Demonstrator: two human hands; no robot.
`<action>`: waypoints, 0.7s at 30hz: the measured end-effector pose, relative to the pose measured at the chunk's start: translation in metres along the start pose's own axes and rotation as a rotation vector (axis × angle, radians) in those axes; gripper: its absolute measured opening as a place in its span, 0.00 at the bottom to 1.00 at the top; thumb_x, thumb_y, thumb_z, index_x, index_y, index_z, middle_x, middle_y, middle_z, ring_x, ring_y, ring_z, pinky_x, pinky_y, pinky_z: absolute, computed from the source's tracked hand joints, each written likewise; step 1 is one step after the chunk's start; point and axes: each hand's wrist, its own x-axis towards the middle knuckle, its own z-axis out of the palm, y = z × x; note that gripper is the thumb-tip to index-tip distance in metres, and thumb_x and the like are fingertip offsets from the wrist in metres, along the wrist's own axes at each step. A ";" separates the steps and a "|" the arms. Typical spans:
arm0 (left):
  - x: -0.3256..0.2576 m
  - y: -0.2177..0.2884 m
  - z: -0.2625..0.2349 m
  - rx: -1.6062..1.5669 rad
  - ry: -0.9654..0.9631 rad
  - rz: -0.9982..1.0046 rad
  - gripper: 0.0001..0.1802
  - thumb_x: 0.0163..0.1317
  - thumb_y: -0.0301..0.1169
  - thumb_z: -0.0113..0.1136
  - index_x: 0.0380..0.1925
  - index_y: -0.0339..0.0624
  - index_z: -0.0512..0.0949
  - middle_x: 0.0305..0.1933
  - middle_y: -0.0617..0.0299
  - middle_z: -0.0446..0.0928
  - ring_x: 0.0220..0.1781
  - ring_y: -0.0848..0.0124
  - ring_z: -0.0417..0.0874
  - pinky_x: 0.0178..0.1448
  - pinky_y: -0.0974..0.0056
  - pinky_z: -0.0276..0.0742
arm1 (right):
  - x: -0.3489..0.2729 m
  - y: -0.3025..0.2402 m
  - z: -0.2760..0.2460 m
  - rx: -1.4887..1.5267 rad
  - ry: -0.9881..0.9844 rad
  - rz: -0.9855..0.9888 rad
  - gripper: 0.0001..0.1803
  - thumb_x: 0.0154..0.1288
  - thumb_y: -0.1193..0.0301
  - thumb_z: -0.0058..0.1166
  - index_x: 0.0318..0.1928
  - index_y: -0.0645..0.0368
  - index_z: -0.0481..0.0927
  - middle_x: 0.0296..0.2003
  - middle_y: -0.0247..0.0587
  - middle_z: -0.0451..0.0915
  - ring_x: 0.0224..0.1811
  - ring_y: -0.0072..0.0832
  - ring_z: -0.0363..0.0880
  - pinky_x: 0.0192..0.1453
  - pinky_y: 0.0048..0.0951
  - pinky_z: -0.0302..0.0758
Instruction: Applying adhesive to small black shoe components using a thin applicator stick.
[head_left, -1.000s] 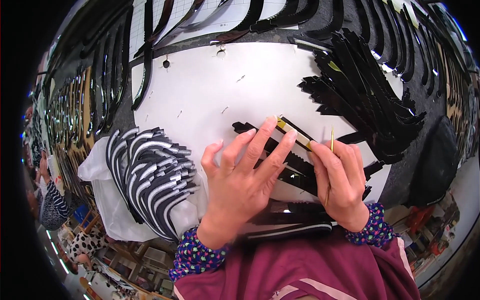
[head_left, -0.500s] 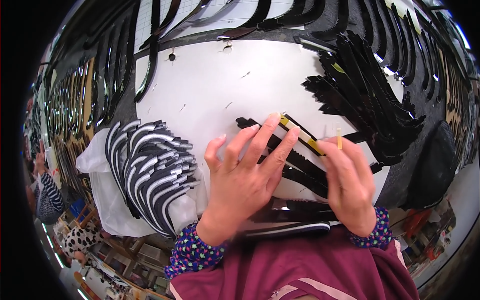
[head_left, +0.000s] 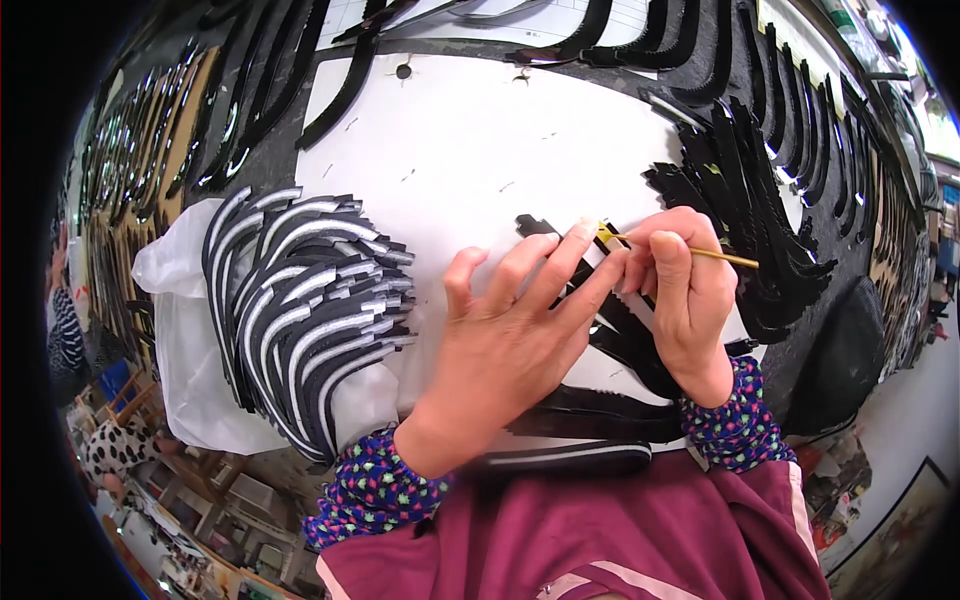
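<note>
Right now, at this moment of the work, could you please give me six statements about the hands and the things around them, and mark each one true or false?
1. The right hand holds a thin golden rod. True.
2. The white-striped curved strips lie to the left of the left hand. True.
3. The left hand is closed into a fist. False: its fingers are extended.
4. The sheet beneath the hands is green. False: it is white.
5. Both sleeve cuffs have a floral pattern. True.
6. The rod's tip points toward the person's body. False: it points toward the left hand's fingertips.
</note>
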 end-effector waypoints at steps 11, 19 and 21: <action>-0.002 0.002 0.002 -0.012 -0.012 -0.027 0.24 0.58 0.38 0.67 0.57 0.69 0.81 0.68 0.76 0.71 0.62 0.76 0.70 0.71 0.51 0.52 | 0.001 0.008 0.005 -0.032 -0.016 -0.044 0.09 0.78 0.74 0.50 0.40 0.67 0.78 0.32 0.40 0.79 0.20 0.18 0.72 0.23 0.21 0.68; -0.002 0.002 0.002 -0.007 -0.018 -0.037 0.23 0.59 0.39 0.66 0.57 0.69 0.81 0.69 0.76 0.71 0.63 0.75 0.70 0.71 0.51 0.51 | -0.001 0.007 0.006 -0.084 -0.005 -0.062 0.07 0.77 0.75 0.52 0.41 0.67 0.78 0.33 0.41 0.79 0.20 0.19 0.72 0.23 0.21 0.68; -0.002 0.003 0.002 -0.011 -0.020 -0.039 0.23 0.59 0.39 0.66 0.57 0.70 0.81 0.69 0.76 0.71 0.63 0.75 0.70 0.71 0.51 0.52 | 0.001 0.011 0.006 -0.045 -0.018 -0.093 0.07 0.77 0.75 0.52 0.41 0.67 0.78 0.33 0.41 0.79 0.20 0.19 0.72 0.23 0.21 0.68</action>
